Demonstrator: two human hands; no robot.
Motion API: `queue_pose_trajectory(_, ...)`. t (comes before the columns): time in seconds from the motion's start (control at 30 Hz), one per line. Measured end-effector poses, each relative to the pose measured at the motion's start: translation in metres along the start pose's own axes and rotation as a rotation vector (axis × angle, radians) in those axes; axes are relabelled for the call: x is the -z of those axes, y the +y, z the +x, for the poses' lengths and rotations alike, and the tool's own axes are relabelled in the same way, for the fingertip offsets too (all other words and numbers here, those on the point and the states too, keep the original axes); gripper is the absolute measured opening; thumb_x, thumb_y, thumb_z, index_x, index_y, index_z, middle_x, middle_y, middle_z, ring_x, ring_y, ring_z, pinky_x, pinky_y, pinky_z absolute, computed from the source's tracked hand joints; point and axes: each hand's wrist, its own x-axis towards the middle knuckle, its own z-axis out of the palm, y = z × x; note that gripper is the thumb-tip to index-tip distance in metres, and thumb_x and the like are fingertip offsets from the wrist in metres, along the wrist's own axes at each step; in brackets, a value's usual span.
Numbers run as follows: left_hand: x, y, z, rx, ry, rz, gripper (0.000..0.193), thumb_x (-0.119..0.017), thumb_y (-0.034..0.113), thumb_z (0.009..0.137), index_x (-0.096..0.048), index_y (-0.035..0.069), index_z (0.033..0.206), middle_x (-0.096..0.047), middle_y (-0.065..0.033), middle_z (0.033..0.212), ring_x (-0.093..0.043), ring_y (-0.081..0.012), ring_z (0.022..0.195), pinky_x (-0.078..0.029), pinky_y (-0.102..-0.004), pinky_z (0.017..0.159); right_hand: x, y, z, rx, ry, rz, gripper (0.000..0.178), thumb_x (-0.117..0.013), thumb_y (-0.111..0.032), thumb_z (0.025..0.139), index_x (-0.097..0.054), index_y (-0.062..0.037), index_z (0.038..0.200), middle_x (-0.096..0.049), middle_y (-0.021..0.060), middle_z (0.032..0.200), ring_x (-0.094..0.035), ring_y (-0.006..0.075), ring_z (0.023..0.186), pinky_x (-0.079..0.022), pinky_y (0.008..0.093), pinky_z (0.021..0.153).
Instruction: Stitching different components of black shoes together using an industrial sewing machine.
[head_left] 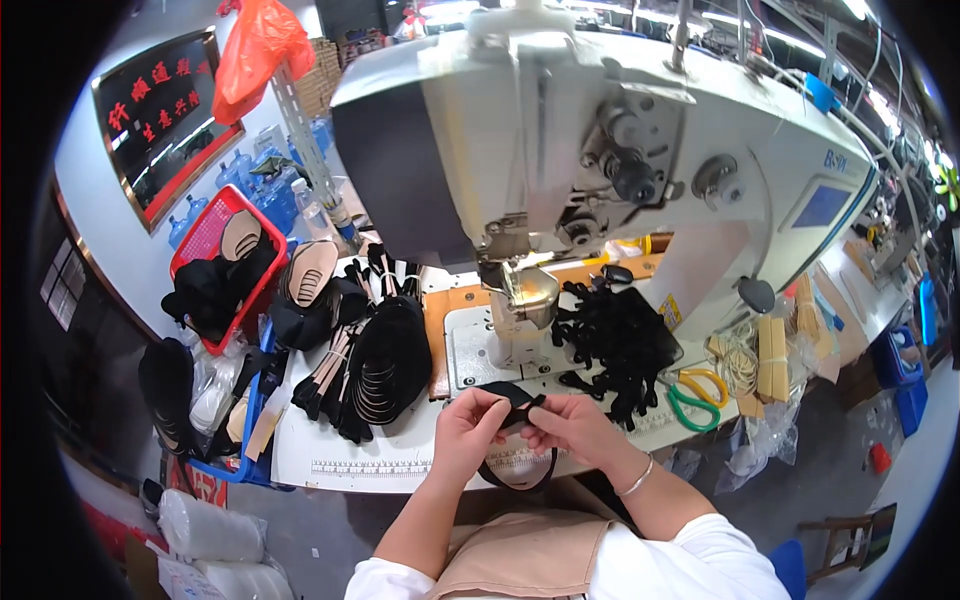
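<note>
Both my hands meet at the front of a white sewing machine (700, 120), just before its needle area. Between them is a small black fabric piece (510, 392), and a black loop (520, 478) hangs below it over the table edge. My left hand (468, 428) pinches the piece at its left side. My right hand (575, 425), with a bracelet on the wrist, pinches the other end. Behind my right hand lies a heap of black fabric strips (615, 340). Left of my hands, bundled black shoe uppers or insoles (390, 365) are stacked on the table.
Green and yellow-handled scissors (698, 398) lie right of the strips. A red basket (215, 240) with black pieces stands at the left, above a blue crate (240, 470). Coiled cord (735, 365) and tan strips (772, 360) sit at the table's right end. A printed ruler (390, 467) runs along the front edge.
</note>
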Motion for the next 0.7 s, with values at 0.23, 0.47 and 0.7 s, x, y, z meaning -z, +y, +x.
queue_pose_trajectory(0.23, 0.004, -0.002, -0.008, 0.228, -0.068, -0.354, 0.012, -0.058, 0.008, 0.084, -0.055, 0.001, 0.094, -0.06, -0.0054, 0.079, -0.057, -0.011, 0.064, -0.048, -0.0232, 0.055, 0.008, 0.0, 0.003, 0.019, 0.03, -0.008, 0.017, -0.056, -0.017, 0.088, -0.058, 0.0003, 0.086, -0.063, 0.0089, 0.076, -0.061, 0.0129, 0.063, -0.052, 0.0235, 0.056)
queue_pose_trajectory(0.47, 0.004, -0.011, -0.007, 0.116, -0.016, -0.213, 0.011, -0.059, 0.005, 0.082, -0.055, 0.002, 0.091, -0.06, -0.0049, 0.078, -0.059, -0.0114, 0.067, -0.051, -0.0243, 0.058, 0.004, -0.015, -0.003, -0.082, 0.005, 0.251, 0.027, -0.056, -0.024, 0.089, -0.058, 0.0029, 0.092, -0.063, 0.0106, 0.081, -0.062, 0.0146, 0.068, -0.053, 0.0252, 0.061)
queue_pose_trajectory(0.7, -0.014, -0.011, -0.008, -0.015, 0.04, -0.382, 0.024, -0.058, 0.005, 0.083, -0.053, 0.001, 0.105, -0.061, -0.0063, 0.089, -0.06, -0.0142, 0.081, -0.049, -0.0251, 0.073, -0.005, 0.007, -0.001, 0.109, 0.144, 0.106, 0.016, -0.054, -0.015, 0.089, -0.058, -0.0014, 0.094, -0.064, 0.0092, 0.087, -0.062, 0.0161, 0.073, -0.053, 0.0267, 0.063)
